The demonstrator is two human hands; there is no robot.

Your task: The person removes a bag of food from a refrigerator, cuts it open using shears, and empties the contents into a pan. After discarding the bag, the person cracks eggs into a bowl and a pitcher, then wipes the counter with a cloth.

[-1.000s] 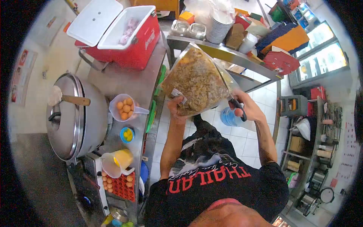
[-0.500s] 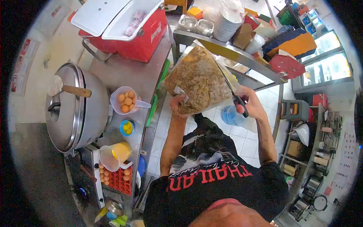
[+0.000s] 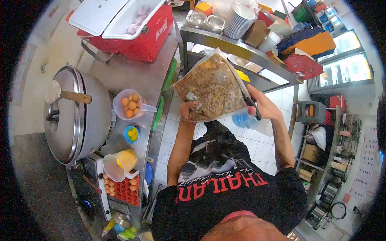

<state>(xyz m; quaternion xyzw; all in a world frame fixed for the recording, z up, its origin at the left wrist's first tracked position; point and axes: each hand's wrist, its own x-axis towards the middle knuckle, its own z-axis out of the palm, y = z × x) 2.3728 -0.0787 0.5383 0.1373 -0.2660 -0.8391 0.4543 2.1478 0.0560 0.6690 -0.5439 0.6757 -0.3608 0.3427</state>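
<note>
A clear plastic bag [image 3: 211, 86] full of brown, crumbly-looking food hangs in front of my chest, tilted, with a small whitish label near its lower left. My left hand [image 3: 189, 110] grips the bag's lower left corner. In my right hand [image 3: 263, 105] are black-handled scissors [image 3: 257, 114], their dark blades lying along the bag's right edge. Whether the blades are parted, or have cut the plastic, I cannot tell.
To the left, a steel counter [image 3: 124, 74] bears a red cooler [image 3: 150, 42], a large lidded pot [image 3: 94, 114], a jug of eggs [image 3: 130, 105], a jug of yellow liquid [image 3: 126, 160] and an egg tray [image 3: 128, 190]. Ahead stands a shelf [image 3: 241, 50] with stacked bowls [image 3: 240, 24].
The view has shifted slightly. My right hand has turned a little, its fingers reaching higher along the bag's edge, while my left hand keeps its grip on the corner.
</note>
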